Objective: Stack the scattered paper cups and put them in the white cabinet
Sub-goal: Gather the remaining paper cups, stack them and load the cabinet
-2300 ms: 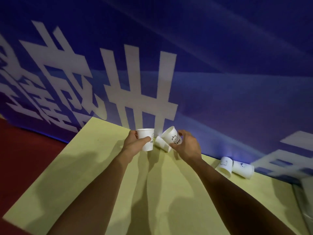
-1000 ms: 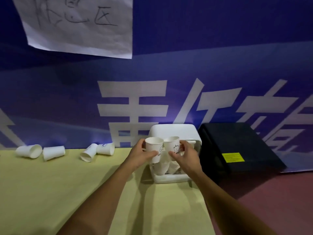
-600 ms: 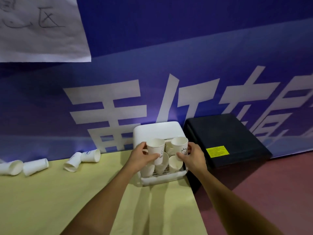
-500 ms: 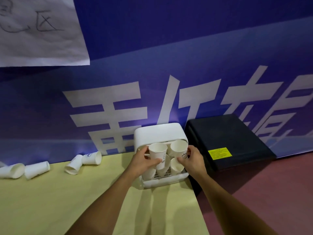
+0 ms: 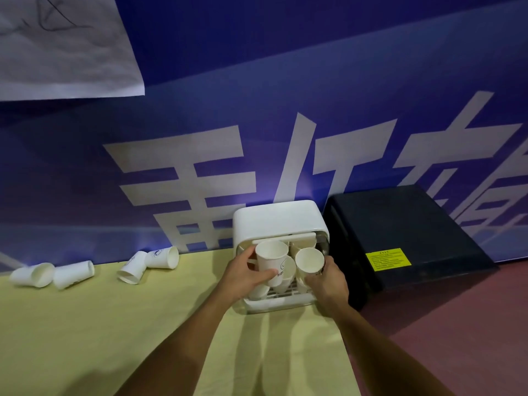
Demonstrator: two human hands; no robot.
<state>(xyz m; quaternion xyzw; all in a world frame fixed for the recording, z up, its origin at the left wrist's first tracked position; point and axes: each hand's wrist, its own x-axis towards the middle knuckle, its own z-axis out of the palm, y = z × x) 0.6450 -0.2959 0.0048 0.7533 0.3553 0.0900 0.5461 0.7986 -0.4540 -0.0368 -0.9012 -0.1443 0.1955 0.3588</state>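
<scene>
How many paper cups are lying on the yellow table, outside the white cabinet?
4, all on their sides by the blue wall: the leftmost cup and second cup as one pair, the third cup and fourth cup as another pair nearer the cabinet. None seems hidden.

An event venue, by its printed blue banner (image 5: 328, 81), yellow table (image 5: 85, 338) and red floor (image 5: 471, 324).

Pale yellow desk (image 5: 114, 324), lit unevenly and crossed by arm shadows. Carries a white cabinet (image 5: 278, 221) at its right end, open front facing the viewer. Along the far edge, four paper cups on their sides: far-left cup (image 5: 31, 274) just beside second cup (image 5: 73, 274); nearer the cabinet, third cup (image 5: 133, 267) and fourth cup (image 5: 161, 257), touching at their bases.
</scene>
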